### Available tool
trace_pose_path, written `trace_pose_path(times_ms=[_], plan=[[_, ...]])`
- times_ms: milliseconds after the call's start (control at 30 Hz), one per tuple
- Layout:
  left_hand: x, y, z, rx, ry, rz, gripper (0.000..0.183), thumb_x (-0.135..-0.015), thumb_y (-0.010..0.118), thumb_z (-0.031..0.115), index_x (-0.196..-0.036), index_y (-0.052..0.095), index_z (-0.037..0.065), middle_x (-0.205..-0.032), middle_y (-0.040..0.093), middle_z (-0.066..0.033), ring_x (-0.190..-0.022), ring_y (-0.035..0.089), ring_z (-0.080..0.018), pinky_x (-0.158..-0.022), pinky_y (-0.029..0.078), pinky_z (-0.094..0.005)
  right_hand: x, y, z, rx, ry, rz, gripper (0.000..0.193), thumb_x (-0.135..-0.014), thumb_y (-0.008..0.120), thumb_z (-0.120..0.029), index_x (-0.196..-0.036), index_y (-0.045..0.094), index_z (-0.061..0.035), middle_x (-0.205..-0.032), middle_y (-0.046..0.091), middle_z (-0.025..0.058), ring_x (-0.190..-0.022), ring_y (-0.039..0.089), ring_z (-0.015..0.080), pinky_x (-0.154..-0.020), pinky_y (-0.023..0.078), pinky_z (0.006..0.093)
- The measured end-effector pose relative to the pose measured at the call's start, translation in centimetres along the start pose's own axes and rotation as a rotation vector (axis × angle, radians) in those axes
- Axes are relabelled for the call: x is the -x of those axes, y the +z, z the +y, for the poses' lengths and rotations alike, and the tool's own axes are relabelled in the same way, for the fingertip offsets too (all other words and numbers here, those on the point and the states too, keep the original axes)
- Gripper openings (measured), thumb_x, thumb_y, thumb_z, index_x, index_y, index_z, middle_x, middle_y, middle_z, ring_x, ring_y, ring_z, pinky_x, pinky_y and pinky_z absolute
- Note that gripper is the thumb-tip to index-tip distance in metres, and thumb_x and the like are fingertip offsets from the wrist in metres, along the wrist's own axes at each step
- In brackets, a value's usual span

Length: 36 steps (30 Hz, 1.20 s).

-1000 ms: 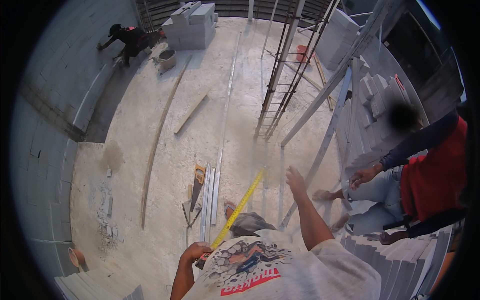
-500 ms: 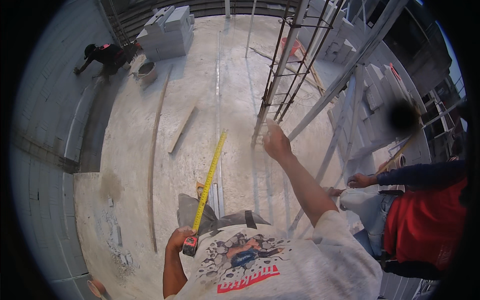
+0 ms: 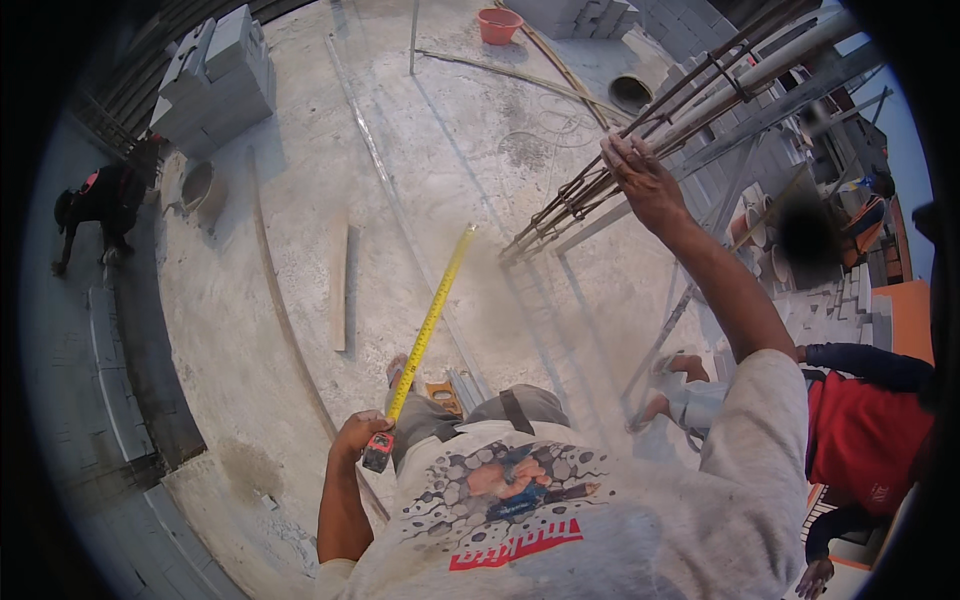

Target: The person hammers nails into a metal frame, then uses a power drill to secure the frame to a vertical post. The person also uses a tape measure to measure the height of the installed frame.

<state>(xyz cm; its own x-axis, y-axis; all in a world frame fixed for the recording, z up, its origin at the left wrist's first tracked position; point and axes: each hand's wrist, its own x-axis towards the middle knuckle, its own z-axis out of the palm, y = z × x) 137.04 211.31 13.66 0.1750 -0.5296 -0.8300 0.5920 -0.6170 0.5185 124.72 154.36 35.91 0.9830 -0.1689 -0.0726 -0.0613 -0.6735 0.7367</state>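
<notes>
In my left hand is a red and black tape measure, held low by my waist. Its yellow blade sticks out, slanting forward and to the right, with the free end above the floor. My right arm reaches out to the right. At its end my right hand has its fingers laid over the bars of a rebar column cage, and they look closed round it; the thumb side is partly hidden. A wood-handled hand saw shows by my legs.
A plank and a long strip lie on the concrete floor. Pale blocks are stacked far left, near a bucket and a crouching person. A red tub stands far off. Another person in red is close right.
The view has swung to the right. My right hand has moved further out to the right, onto the rebar cage. The tape stays extended in my left hand.
</notes>
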Motion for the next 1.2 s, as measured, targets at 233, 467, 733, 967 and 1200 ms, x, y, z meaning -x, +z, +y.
trace_pose_path(times_ms=[233, 467, 733, 967, 1200], plan=[[1.2, -18.8, 10.0, -0.125, -0.022, 0.083, 0.015, -0.086, 0.065, 0.015, -0.082, 0.063, 0.001, -0.07, 0.066, -0.0094, -0.056, 0.062, -0.016, -0.054, 0.05, -0.0288, -1.5, -3.7, -1.3, -0.124, 0.17, -0.198, 0.057, -0.086, 0.049, -0.013, -0.142, 0.042, -0.0037, -0.154, 0.033, 0.0111, -0.147, 0.021, 0.0231, -0.12, 0.008, 0.0488], [0.1, -22.1, 13.7, -0.128, -0.036, 0.109, 0.014, -0.088, 0.063, 0.013, -0.085, 0.063, -0.001, -0.07, 0.066, -0.0104, -0.057, 0.064, -0.0173, -0.054, 0.051, -0.0301, -2.7, -12.6, -19.7, -1.549, 0.246, -0.679, 0.078, -0.085, 0.065, -0.043, -0.144, 0.038, -0.0003, -0.15, 0.033, 0.0241, -0.139, 0.031, 0.0413, -0.114, 0.027, 0.0403], [-2.9, -18.1, 10.1, -0.237, -0.147, -0.127, 0.017, -0.086, 0.068, 0.018, -0.079, 0.062, 0.004, -0.071, 0.066, -0.0051, -0.057, 0.06, -0.0127, -0.055, 0.047, -0.0283, 2.6, -6.5, -15.2, -1.045, 1.072, -0.484, 0.079, -0.087, 0.065, -0.034, -0.145, 0.03, 0.0054, -0.146, 0.038, 0.0278, -0.136, 0.039, 0.0351, -0.113, 0.031, 0.0366], [-4.6, -19.4, 11.0, -0.332, -0.16, -0.151, 0.015, -0.084, 0.07, 0.017, -0.081, 0.064, 0.003, -0.073, 0.067, -0.0076, -0.059, 0.063, -0.0156, -0.056, 0.049, -0.0285, 7.2, -3.5, -14.3, -1.09, 1.225, -0.318, 0.079, -0.086, 0.064, -0.029, -0.147, 0.026, 0.0038, -0.152, 0.028, 0.0262, -0.141, 0.03, 0.0379, -0.115, 0.027, 0.0396], [-5.8, -20.5, 15.4, -0.212, -0.094, -0.115, 0.015, -0.086, 0.066, 0.014, -0.086, 0.063, -0.001, -0.076, 0.068, -0.011, -0.063, 0.065, -0.0194, -0.059, 0.052, -0.0321, 5.0, -7.5, -31.7, -1.453, 1.013, -0.884, 0.072, -0.085, 0.062, -0.041, -0.139, 0.044, 0.0027, -0.14, 0.046, 0.027, -0.132, 0.044, 0.0362, -0.11, 0.035, 0.0403]])
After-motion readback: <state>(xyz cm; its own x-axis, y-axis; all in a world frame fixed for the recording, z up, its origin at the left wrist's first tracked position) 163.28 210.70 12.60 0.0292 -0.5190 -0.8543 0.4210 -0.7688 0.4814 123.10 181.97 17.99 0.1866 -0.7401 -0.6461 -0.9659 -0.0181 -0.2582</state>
